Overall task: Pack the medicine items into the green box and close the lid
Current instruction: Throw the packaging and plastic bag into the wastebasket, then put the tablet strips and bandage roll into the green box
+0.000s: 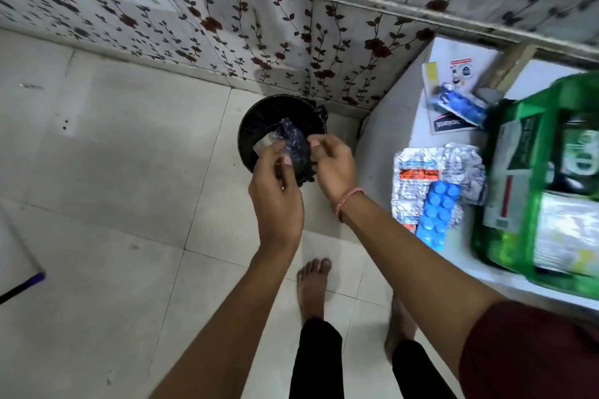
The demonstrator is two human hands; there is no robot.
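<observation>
Hands over bin, medicine well off to the right.

Head view: left hand (275, 185) and right hand (334, 168) both pinch a crumpled dark plastic wrapper (293, 146) above the black bin (259, 116) on the floor; fingers closed on it. Green box (512, 236) sits open on the white counter (389, 126), far right of the bin, some packs already inside. Foil strips (453, 162) and blue blister pack (437, 214) lie between bin and box, long axis running away from me. Right hand nearer. Nothing blocks that reach.
</observation>
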